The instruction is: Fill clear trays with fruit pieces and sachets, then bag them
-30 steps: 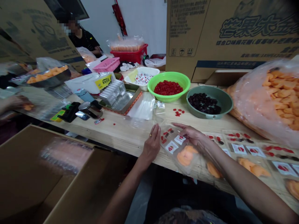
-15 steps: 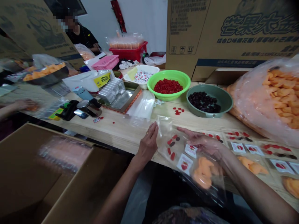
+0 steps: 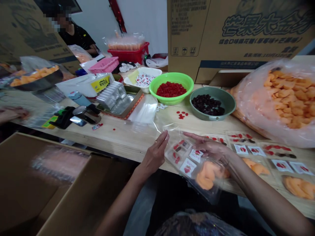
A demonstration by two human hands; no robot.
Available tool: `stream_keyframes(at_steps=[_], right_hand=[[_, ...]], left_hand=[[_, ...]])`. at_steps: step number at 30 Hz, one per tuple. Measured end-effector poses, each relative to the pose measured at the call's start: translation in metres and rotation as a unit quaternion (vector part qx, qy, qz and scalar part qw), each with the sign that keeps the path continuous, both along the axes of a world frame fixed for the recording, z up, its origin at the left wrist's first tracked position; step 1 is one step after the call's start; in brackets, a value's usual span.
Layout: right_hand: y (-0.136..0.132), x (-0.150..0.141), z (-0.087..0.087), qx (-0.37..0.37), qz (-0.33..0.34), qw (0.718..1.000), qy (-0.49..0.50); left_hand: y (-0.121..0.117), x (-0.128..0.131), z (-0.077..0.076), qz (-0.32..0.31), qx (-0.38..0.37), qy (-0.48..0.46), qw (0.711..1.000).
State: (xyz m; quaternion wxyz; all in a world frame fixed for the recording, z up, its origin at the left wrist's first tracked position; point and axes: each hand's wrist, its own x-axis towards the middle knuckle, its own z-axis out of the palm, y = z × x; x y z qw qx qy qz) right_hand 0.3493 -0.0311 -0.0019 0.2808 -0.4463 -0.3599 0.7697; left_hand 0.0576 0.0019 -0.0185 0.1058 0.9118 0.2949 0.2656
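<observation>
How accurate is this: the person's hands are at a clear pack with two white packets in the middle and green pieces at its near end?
One slip: the head view shows orange pieces, not green ones, at the near end of the clear pack. The rest stands.

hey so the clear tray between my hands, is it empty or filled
Filled, at least partly: the clear tray shows red pieces, dark pieces, two white sachets and orange pieces through its plastic.
</observation>
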Motion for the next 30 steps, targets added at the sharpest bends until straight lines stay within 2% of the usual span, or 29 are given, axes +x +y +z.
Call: stream_keyframes(at_steps=[2,5,11,14,16,18,21,23,27,30], right_hand=[[0.003,-0.001,-0.004,-0.007,0.001,1.000,0.011],[0.007,-0.007,-0.006,-0.020,-0.043,0.999,0.013],[0.012,-0.022,-0.010,0.001,-0.104,0.995,-0.004],[0.013,-0.030,-0.012,0.002,-0.133,0.991,-0.018],[0.014,-0.036,-0.013,0.006,-0.161,0.987,-0.024],[0.015,-0.043,-0.016,0.010,-0.190,0.981,-0.032],[0.018,-0.054,-0.024,0.015,-0.221,0.974,-0.056],[0.021,-0.060,-0.031,0.032,-0.235,0.967,-0.093],[0.024,-0.070,-0.042,0.094,-0.233,0.942,-0.224],[0.024,-0.075,-0.040,0.144,-0.170,0.906,-0.359]], left_hand=[[-0.001,0.001,-0.003,-0.021,0.005,0.016,1.000],[-0.002,0.002,-0.010,-0.026,0.030,0.046,0.998],[-0.009,0.011,-0.026,0.063,0.094,0.044,0.993],[-0.017,0.020,-0.033,0.092,0.101,0.037,0.990],[-0.022,0.024,-0.036,0.086,0.091,0.037,0.991],[-0.025,0.024,-0.037,0.054,0.071,0.044,0.995],[-0.022,0.015,-0.031,-0.023,0.007,0.087,0.996],[-0.018,0.004,-0.022,-0.049,-0.057,0.140,0.987],[-0.018,-0.005,-0.001,-0.022,-0.148,0.175,0.973],[-0.029,0.009,0.001,-0.007,-0.169,0.170,0.971]])
